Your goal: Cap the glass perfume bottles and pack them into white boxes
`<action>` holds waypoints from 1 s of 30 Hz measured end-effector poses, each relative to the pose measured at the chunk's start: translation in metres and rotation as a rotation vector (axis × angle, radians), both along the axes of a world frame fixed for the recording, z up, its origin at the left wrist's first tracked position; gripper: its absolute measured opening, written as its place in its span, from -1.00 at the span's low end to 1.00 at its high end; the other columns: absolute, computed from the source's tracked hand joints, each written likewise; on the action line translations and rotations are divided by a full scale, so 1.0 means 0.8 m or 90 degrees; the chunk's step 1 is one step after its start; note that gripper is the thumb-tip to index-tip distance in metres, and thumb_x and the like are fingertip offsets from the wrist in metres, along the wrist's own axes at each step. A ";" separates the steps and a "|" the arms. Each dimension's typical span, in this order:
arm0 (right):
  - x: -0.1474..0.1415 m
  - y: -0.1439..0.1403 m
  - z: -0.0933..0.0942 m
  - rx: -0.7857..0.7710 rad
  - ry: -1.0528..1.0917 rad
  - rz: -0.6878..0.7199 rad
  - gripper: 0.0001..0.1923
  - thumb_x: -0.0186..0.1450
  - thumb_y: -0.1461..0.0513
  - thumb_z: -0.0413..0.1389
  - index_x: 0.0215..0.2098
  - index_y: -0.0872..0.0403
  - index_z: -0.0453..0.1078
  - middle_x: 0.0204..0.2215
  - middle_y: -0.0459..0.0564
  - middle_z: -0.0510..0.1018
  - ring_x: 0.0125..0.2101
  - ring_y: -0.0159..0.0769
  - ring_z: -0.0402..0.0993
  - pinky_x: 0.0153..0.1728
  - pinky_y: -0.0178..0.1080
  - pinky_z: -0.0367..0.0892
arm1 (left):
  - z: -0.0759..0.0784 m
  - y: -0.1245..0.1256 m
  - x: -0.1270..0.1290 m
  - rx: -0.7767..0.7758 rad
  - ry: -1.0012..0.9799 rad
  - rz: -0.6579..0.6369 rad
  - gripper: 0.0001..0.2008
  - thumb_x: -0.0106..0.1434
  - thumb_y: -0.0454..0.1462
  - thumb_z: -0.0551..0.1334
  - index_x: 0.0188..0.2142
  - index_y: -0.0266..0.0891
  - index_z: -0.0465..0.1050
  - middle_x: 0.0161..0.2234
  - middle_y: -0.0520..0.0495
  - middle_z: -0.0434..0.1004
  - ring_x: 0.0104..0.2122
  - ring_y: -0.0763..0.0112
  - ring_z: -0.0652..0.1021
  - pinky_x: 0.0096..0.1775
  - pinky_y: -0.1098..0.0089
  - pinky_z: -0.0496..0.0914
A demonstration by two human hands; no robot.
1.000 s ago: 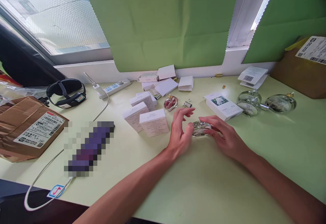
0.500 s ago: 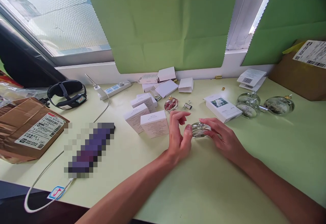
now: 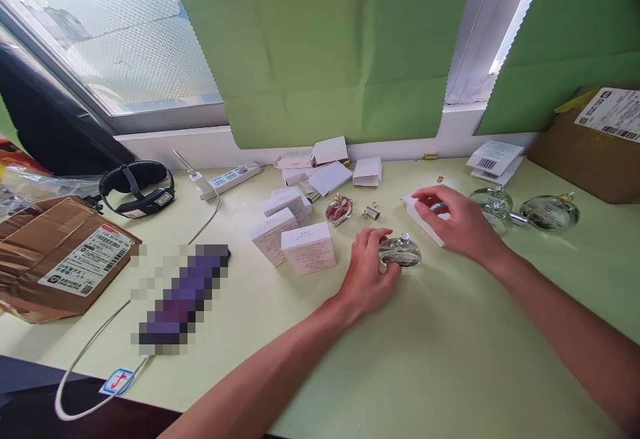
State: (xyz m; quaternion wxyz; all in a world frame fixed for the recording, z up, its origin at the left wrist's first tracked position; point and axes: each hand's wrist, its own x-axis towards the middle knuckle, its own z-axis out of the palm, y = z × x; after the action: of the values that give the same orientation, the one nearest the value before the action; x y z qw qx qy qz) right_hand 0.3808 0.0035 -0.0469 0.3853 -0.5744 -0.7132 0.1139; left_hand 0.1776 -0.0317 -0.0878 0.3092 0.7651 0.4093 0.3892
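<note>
In the head view my left hand [image 3: 370,269] is closed round the left side of a clear oval perfume bottle [image 3: 407,252], which stands on the table with its silver neck upward. My right hand [image 3: 457,219] hovers over a white box [image 3: 427,226], thumb and fingers apart, and hides most of it. Left of the bottle lie a small silver cylinder [image 3: 371,212] and a round bottle with reddish contents [image 3: 339,210]. Several white printed boxes [image 3: 309,249] stand to the left of my left hand.
More clear bottles [image 3: 549,212] lie at the right, near a cardboard carton [image 3: 585,152]. At the left are a phone [image 3: 185,296] on a cable, another carton [image 3: 75,259], a black headset [image 3: 137,189] and a power strip [image 3: 233,180]. White cartons [image 3: 330,178] lie at the back.
My right hand has left the bottle and moved right and away from me, over the white box. My left hand has shifted slightly right and now grips the bottle.
</note>
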 end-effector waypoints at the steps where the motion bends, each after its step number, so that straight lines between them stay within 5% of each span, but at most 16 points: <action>1: -0.006 0.021 0.005 -0.039 -0.081 0.021 -0.75 0.44 0.14 -0.02 -0.07 0.04 0.43 -0.09 0.07 0.56 -0.22 -0.23 0.54 -0.19 -0.18 0.45 | 0.000 0.001 0.000 -0.011 0.005 -0.003 -0.52 0.18 -0.44 0.15 0.10 -0.14 0.24 0.03 -0.17 0.34 0.07 0.15 0.40 0.06 0.12 0.36; 6: -0.054 0.091 -0.001 -0.135 -0.195 0.135 -0.84 0.31 0.17 0.16 -0.21 0.07 0.52 -0.16 0.09 0.60 -0.25 -0.17 0.54 -0.20 -0.18 0.39 | -0.001 0.004 -0.001 -0.014 0.012 -0.016 -0.55 0.20 -0.44 0.15 0.09 -0.16 0.26 0.05 -0.19 0.39 0.10 0.11 0.41 0.10 0.08 0.35; 12: -0.073 0.101 -0.003 -0.189 -0.218 0.152 -0.87 0.20 0.28 0.25 -0.25 0.08 0.53 -0.27 0.09 0.63 -0.25 -0.09 0.54 -0.22 -0.15 0.38 | 0.000 0.004 -0.001 -0.021 0.025 -0.022 -0.55 0.20 -0.42 0.15 0.10 -0.22 0.27 0.06 -0.23 0.39 0.12 0.10 0.39 0.16 0.03 0.29; 18: -0.019 0.042 0.015 -0.124 -0.042 0.086 -0.60 0.48 0.09 -0.07 0.20 0.00 0.37 -0.01 0.07 0.58 -0.18 -0.25 0.55 -0.14 -0.18 0.46 | 0.002 0.003 -0.001 -0.039 0.030 -0.016 -0.56 0.21 -0.41 0.14 0.09 -0.18 0.28 0.02 -0.19 0.39 0.08 0.14 0.41 0.15 0.08 0.31; 20: -0.002 0.008 0.009 -0.058 0.174 0.051 -0.62 0.44 0.01 0.02 0.09 -0.03 0.46 -0.21 0.01 0.62 -0.25 -0.24 0.56 -0.18 -0.16 0.49 | 0.003 0.002 -0.001 -0.038 0.028 -0.017 -0.57 0.21 -0.40 0.14 0.09 -0.17 0.29 0.01 -0.18 0.39 0.09 0.14 0.41 0.14 0.09 0.31; 22: 0.008 -0.022 -0.003 -0.028 0.294 0.031 -0.69 0.36 0.00 0.16 -0.01 -0.07 0.51 -0.20 -0.02 0.63 -0.24 -0.25 0.57 -0.16 -0.17 0.50 | 0.004 0.002 0.000 -0.037 0.027 -0.018 -0.57 0.22 -0.40 0.15 0.09 -0.17 0.28 0.03 -0.18 0.39 0.10 0.14 0.40 0.15 0.08 0.30; 30: -0.012 -0.060 -0.024 0.060 0.420 0.028 -0.70 0.31 0.15 0.27 0.02 -0.18 0.54 -0.07 -0.12 0.65 -0.10 -0.30 0.59 -0.03 -0.21 0.51 | 0.001 0.005 -0.001 -0.023 0.018 -0.038 -0.59 0.24 -0.37 0.20 0.08 -0.14 0.29 0.04 -0.13 0.42 0.08 0.17 0.42 0.14 0.12 0.28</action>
State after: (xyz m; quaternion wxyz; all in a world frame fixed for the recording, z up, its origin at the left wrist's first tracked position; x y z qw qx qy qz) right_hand 0.3709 -0.0441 -0.0663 0.6190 -0.4727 -0.5668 0.2686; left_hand 0.1769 -0.0275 -0.0867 0.3285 0.7766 0.3975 0.3618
